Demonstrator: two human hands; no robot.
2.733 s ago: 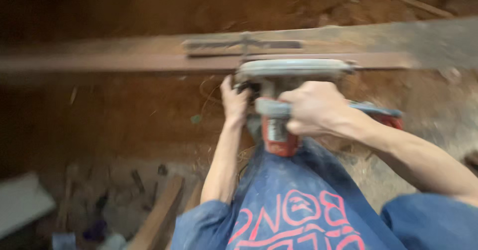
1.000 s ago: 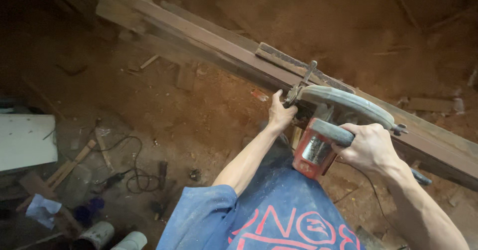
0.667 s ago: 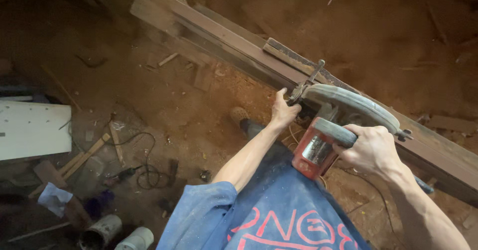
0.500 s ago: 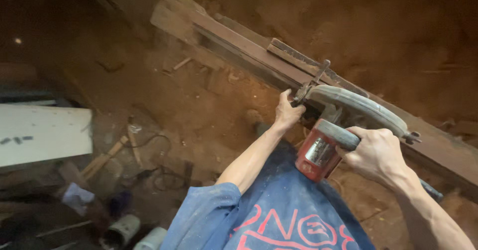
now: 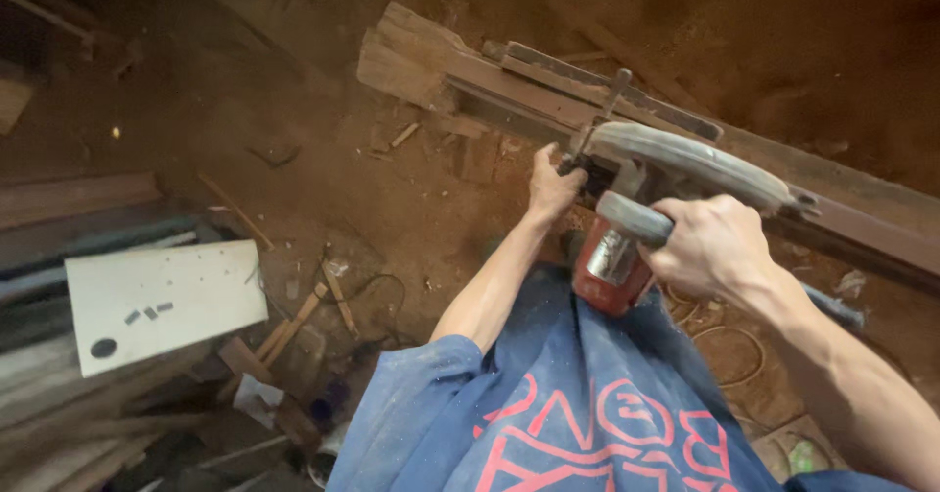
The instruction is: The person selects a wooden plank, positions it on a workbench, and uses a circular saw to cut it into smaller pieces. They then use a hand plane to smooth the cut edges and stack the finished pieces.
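A red and grey circular saw [image 5: 627,247] sits against a long brown wooden beam [image 5: 509,86] that runs from upper left to right. My right hand [image 5: 710,247] grips the saw's grey handle. My left hand [image 5: 551,187] is closed on the front of the saw by its base and guard. A narrow wooden strip [image 5: 607,89] lies along the top of the beam under a metal guide rod. My blue shirt fills the bottom middle.
Sawdust covers the dirt floor. A white board [image 5: 162,301] lies at the left, with wood offcuts [image 5: 294,321], a black cable [image 5: 377,306] and scraps beside it. Stacked planks [image 5: 69,198] sit at the far left. A coiled cord [image 5: 729,345] lies at the right.
My view has shifted right and closer, so the beam's left end now shows. Both hands stay on the saw, which has kept its place against the beam.
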